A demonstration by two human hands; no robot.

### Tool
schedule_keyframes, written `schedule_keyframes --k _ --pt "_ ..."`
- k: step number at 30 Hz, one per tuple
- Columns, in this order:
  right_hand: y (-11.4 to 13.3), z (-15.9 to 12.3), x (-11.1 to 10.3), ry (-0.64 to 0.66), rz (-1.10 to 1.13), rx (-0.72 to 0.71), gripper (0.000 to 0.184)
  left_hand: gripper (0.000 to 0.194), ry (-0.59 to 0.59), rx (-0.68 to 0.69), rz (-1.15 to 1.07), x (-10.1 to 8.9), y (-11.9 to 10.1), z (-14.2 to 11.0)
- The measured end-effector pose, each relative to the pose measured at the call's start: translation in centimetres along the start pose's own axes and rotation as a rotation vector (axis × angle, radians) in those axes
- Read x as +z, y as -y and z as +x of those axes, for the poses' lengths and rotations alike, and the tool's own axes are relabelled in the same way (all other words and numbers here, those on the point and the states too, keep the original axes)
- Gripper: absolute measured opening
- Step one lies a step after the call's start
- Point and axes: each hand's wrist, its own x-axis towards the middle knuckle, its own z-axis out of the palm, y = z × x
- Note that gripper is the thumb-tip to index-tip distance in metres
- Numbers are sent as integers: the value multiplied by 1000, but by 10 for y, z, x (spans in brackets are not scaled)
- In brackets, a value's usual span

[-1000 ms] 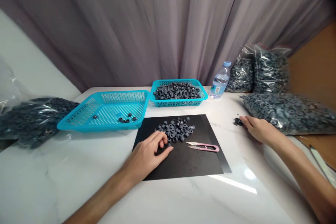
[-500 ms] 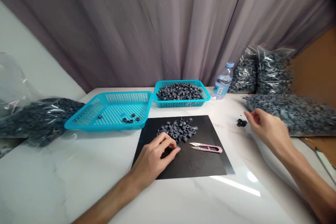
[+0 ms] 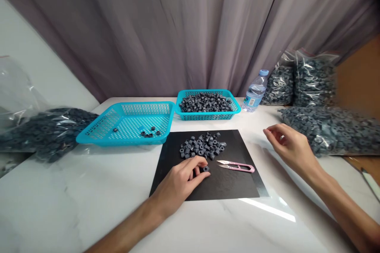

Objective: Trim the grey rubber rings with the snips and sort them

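Note:
My left hand [image 3: 184,180] rests on the black mat [image 3: 228,185], its fingers curled and its thumb and forefinger closed round one small grey ring [image 3: 206,168]. Just beyond it lies a loose pile of grey rings [image 3: 203,145]. Pink thread snips [image 3: 237,166] lie on the mat to the right of that hand. My right hand [image 3: 289,146] hovers over the white table right of the mat, with its fingers loosely bent and apart and nothing visible in them.
A nearly bare teal basket [image 3: 97,136] with a few rings stands at the back left, and a teal basket full of rings [image 3: 208,116] behind the mat. A water bottle [image 3: 255,91] and clear bags of rings [image 3: 326,126] stand right; another bag [image 3: 44,130] lies left.
My right hand has lifted off a small cluster of rings on the table and moved left toward the mat. My left hand has drawn one ring out of the pile toward me.

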Motion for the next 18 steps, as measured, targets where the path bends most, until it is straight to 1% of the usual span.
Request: schedule_keyframes --k 5,10,13,18 --pt "-5 0 7 27 18 -55 32 16 -20 58 1 2 3 2" --pt "-12 0 13 13 58 -21 30 16 -25 124 19 2 4 1" --pt "-8 1 13 34 80 -35 33 17 -37 163 45 2 5 1" --pt "1 0 13 91 79 -114 32 24 -44 233 104 3 7 0"
